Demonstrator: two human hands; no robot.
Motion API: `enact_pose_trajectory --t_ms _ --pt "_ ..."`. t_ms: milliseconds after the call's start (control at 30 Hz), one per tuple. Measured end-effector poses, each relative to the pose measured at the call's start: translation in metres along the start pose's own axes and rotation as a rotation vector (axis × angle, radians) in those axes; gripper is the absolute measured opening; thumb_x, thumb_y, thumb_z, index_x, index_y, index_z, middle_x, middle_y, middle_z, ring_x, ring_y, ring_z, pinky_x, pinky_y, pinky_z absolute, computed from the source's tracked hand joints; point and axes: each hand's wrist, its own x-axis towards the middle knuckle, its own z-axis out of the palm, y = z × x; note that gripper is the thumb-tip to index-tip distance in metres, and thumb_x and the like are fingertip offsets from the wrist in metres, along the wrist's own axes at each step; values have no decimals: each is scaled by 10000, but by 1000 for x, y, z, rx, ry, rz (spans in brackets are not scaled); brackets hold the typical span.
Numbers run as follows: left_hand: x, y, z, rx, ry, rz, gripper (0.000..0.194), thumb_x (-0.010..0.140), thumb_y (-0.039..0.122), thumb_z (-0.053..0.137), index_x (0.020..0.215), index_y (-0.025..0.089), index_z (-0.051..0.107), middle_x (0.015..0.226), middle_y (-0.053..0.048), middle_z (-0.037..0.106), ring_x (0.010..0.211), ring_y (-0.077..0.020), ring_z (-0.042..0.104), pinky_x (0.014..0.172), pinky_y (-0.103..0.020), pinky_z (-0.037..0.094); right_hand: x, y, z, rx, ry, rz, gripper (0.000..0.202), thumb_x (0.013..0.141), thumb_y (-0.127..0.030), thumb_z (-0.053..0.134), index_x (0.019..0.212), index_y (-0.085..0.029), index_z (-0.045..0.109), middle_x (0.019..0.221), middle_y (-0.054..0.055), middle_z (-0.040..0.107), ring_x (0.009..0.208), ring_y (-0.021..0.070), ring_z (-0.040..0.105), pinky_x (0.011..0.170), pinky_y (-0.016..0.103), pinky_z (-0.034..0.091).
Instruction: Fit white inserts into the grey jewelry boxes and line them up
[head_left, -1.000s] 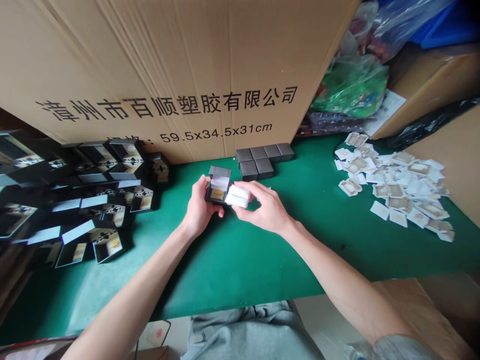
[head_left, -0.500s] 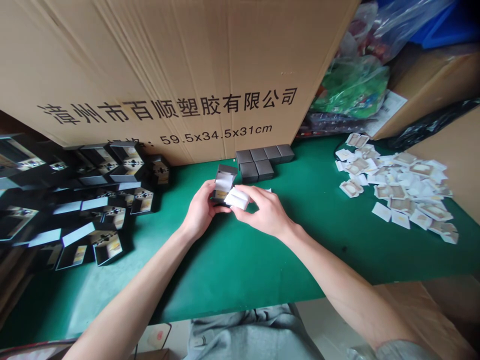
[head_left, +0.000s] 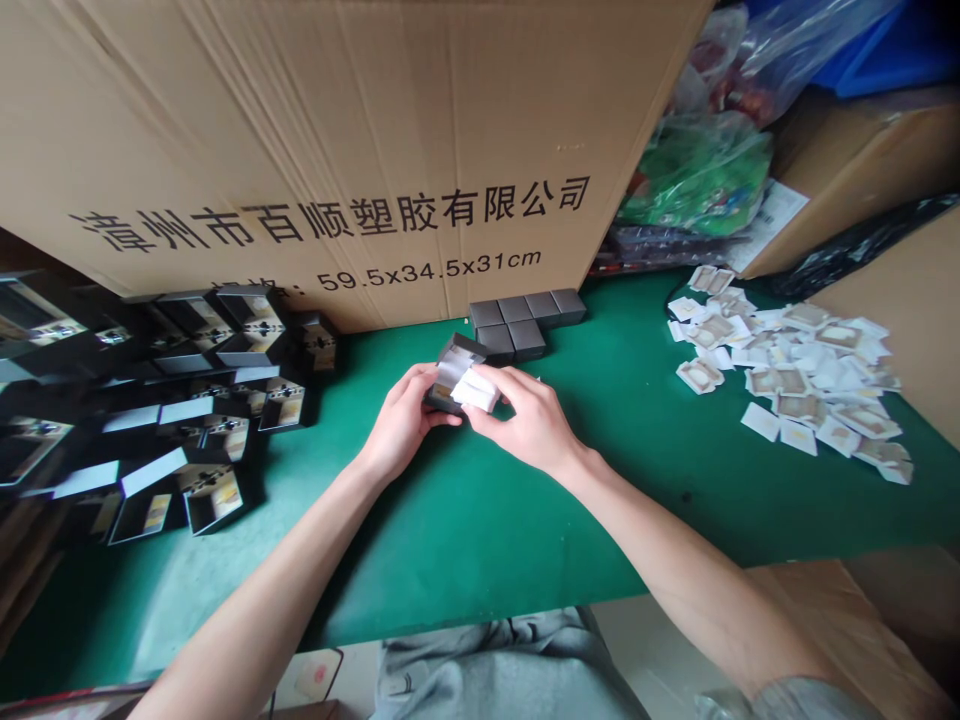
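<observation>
My left hand (head_left: 401, 420) is closed around a small dark hinged box (head_left: 459, 350), whose lid stands raised and shows a pale lining. Between the thumb and fingers of my right hand (head_left: 529, 415) is a white box insert (head_left: 474, 388), held at the box's opening. Part of the insert and the lower half of the box are hidden by my fingers. Just beyond my hands, several closed dark boxes (head_left: 517, 325) sit packed together on the green table (head_left: 487, 540).
Many dark boxes with raised lids (head_left: 214, 490) crowd the left side. A loose pile of white inserts (head_left: 817, 370) lies at the right. A large cardboard carton (head_left: 360, 120) stands along the back, with plastic bags (head_left: 705, 175) beside it.
The box in my left hand has tilted, its lid leaning further right over the white insert. The insert has come closer to the box opening.
</observation>
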Motion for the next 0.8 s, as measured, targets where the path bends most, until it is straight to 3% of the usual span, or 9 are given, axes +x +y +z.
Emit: enact_pose_trajectory --t_ms 267,633,800 --pt "0 -1 -2 11 -56 11 257 903 380 599 1038 163 625 882 -31 644 777 -150 630 605 -247 602 -2 1 2 21 -28 13 445 869 -300 692 1293 -250 564 1120 73 731 913 231 715 805 386 614" --pt "-1 -2 -4 -32 -118 31 264 876 356 671 1069 185 615 889 -20 660 784 -159 636 616 -263 607 -1 -2 -1 74 -94 -29 420 886 -231 703 1286 -241 577 1218 46 712 1068 209 683 880 339 601" --pt "0 -4 -5 -38 -125 39 266 875 357 687 1079 192 647 939 -26 679 849 -160 647 692 -257 606 -4 -2 2 63 -72 9 487 884 -265 710 1338 -249 535 1199 57 720 886 187 718 799 326 626"
